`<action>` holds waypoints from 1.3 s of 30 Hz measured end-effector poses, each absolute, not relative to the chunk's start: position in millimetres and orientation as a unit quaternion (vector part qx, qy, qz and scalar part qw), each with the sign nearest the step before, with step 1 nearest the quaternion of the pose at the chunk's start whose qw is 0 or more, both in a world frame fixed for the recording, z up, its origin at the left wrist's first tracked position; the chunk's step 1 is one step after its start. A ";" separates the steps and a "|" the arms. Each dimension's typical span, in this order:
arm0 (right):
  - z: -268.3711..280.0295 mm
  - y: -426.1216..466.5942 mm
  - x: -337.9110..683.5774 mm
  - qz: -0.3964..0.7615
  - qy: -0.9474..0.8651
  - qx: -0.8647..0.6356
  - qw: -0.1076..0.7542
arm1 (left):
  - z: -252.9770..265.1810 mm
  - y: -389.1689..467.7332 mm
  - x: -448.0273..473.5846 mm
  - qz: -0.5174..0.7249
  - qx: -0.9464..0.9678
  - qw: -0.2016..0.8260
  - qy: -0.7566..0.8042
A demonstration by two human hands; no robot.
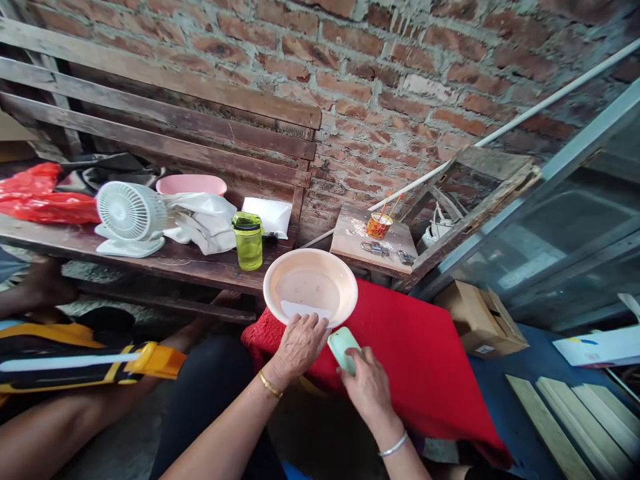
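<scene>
A cream basin stands at the near left end of a red cloth-covered table. Along its near inner side lies a thin white sheet; paper or cloth, I cannot tell. My left hand, with a gold bangle at the wrist, is over the basin's near rim, its curled fingers on the sheet's near edge. Its thumb and fingertips are partly hidden. Just right of the basin, my right hand grips a flat mint-green object with rounded corners, phone-like in shape. A silver bangle circles that wrist.
On the wooden bench are a green bottle, white fan, pink basin and red bag. A small stand holds a patterned cup and padlocks. A cardboard box sits right. Another person's leg is left.
</scene>
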State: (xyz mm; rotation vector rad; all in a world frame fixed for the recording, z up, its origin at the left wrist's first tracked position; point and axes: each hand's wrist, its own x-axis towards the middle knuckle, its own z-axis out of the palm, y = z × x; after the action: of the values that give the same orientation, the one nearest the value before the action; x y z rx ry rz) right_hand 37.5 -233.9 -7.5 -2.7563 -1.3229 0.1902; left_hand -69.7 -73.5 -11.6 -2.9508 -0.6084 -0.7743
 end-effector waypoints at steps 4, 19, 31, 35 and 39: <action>-5.4 -314.0 97.6 0.087 -0.258 -0.962 -0.010 | -10.9 -73.4 -69.6 -0.238 -0.952 0.013 -0.193; -14.1 -294.4 32.0 0.051 -0.432 -0.893 0.118 | -17.9 -72.0 -69.0 -0.264 -0.948 0.014 -0.179; 5.9 -441.2 137.3 0.075 -0.119 -0.990 -0.030 | -16.7 -73.3 -70.4 -0.262 -0.949 0.043 -0.171; 9.4 -359.4 93.4 0.071 -0.267 -0.960 0.037 | -16.0 -73.2 -69.1 -0.271 -0.945 0.018 -0.181; 2.0 -260.1 38.2 0.089 -0.430 -0.892 0.109 | -10.0 -72.8 -72.0 -0.305 -0.937 0.010 -0.172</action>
State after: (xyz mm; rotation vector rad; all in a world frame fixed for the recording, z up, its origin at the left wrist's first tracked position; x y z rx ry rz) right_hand 38.2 -260.1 2.0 -2.6218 -1.2654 0.2605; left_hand -72.0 -72.8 -10.0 -2.9237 -0.5356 -0.9535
